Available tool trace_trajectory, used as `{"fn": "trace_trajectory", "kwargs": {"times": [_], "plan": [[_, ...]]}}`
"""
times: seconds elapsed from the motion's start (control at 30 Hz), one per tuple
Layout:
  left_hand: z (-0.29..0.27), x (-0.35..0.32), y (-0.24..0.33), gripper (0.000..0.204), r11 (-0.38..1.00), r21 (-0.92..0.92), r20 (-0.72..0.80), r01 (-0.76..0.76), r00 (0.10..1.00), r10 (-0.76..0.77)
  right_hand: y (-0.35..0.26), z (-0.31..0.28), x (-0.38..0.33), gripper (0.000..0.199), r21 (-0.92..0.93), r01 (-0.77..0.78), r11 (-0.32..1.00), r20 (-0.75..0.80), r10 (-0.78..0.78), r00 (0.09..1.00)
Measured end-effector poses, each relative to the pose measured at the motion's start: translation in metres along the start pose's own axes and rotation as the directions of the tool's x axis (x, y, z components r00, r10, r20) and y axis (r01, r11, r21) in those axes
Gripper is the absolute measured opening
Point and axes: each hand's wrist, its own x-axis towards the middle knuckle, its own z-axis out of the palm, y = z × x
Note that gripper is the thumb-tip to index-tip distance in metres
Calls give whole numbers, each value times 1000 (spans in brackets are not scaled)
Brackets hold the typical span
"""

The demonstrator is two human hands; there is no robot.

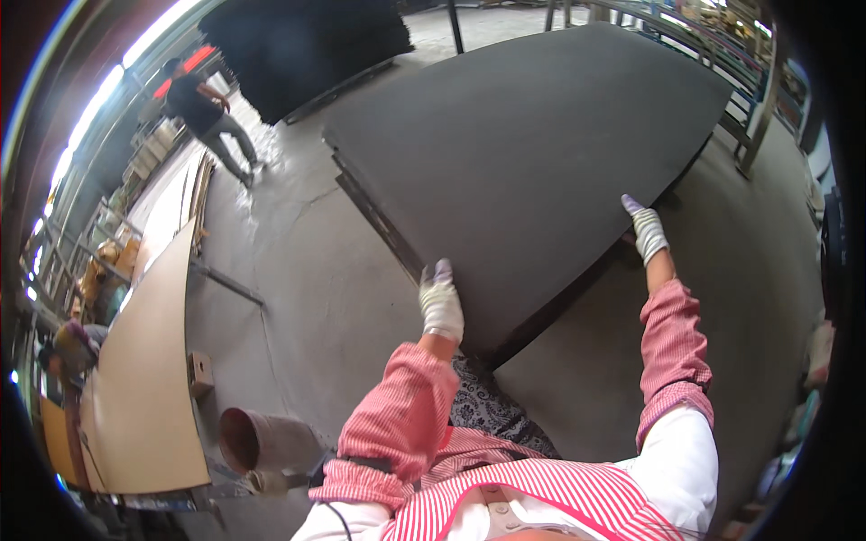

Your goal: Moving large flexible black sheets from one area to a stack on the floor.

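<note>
A large dark grey flat sheet (541, 153) lies on top of a stack in front of me, its near corner toward my body. My left hand (440, 305), in a whitish glove with purplish fingertips, grips the sheet's left edge close to that corner. At the near right edge, my right hand (648, 231) is gloved the same way; its thumb lies over the top, and its other fingers are mostly hidden under the edge. Below the sheet's left side, the edges of more layers (383, 225) show.
A tall black stack (307, 50) stands at the far left, with a person (206, 113) walking beside it. On the left, a tan board (149, 379) lies on a support near another person (77, 347). A rusty bucket (262, 440) sits on the floor. Metal racks (749, 108) rise at far right.
</note>
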Motion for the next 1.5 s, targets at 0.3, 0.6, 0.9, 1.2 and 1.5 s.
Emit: {"fn": "trace_trajectory", "kwargs": {"times": [0.3, 0.6, 0.9, 1.2, 1.5], "plan": [[-184, -47, -4, 65, 991, -23, 2, 131, 991, -131, -21, -5, 31, 70, -245, -14, 969, -29, 7, 1000], [-544, -244, 135, 68, 693, -315, -817, -649, 556, 149, 11, 111, -192, 35, -297, 746, 596, 167, -736, 655], [-537, -212, 54, 64, 979, 171, -862, -114, 463, 205, 173, 378, -458, 52, 143, 692, 708, 989, -128, -73], [-428, -241, -77, 56, 954, 225, -590, 200, 807, -30, 276, 473, -646, 85, 351, 927, -129, 931, -54, -360], [-449, -222, -49, 39, 503, 791, 200, -348, 924, 325, 102, 409, -539, 57, 407, 890, -204, 913, 129, -388]]}}
